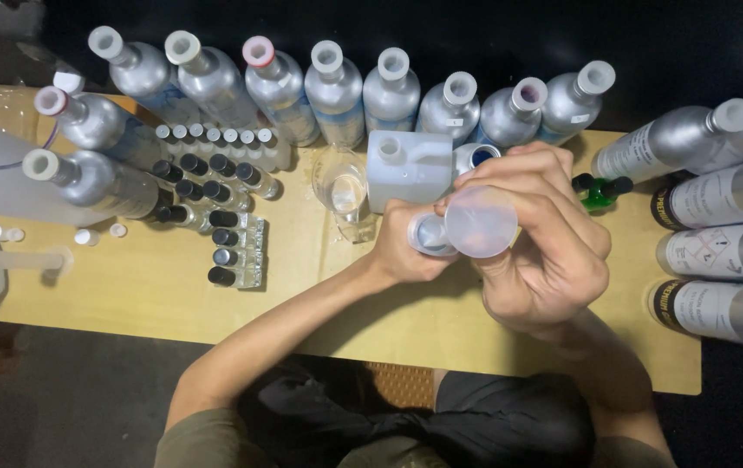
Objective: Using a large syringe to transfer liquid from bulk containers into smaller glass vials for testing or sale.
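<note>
Translucent plastic is what we have in our right hand [545,251]: a round funnel [481,222], pinched at its rim between thumb and fingers and tipped so its wide mouth faces up toward us. Our left hand [402,247] is closed around a small silver bottle [430,234], of which we see little more than the open round top. Funnel and bottle sit just beside each other, edges overlapping from this view; we cannot tell whether the spout is in the neck. Both hands are close together, above the middle of a pale wooden table [172,295].

Just behind our hands stands a white plastic jug [410,169] with a handle, and next to it, on the left, a clear glass beaker [341,191]. A row of tall silver metal bottles [389,95] with white caps lines the far edge of the table. More silver bottles [718,251] lie on their sides at the right, labels up. A small green bottle [599,195] with a black cap rests near our right fingers. To the left, a cluster of small glass vials [220,204] with black caps sits in rows, with a few loose white caps [85,236] beyond them.
</note>
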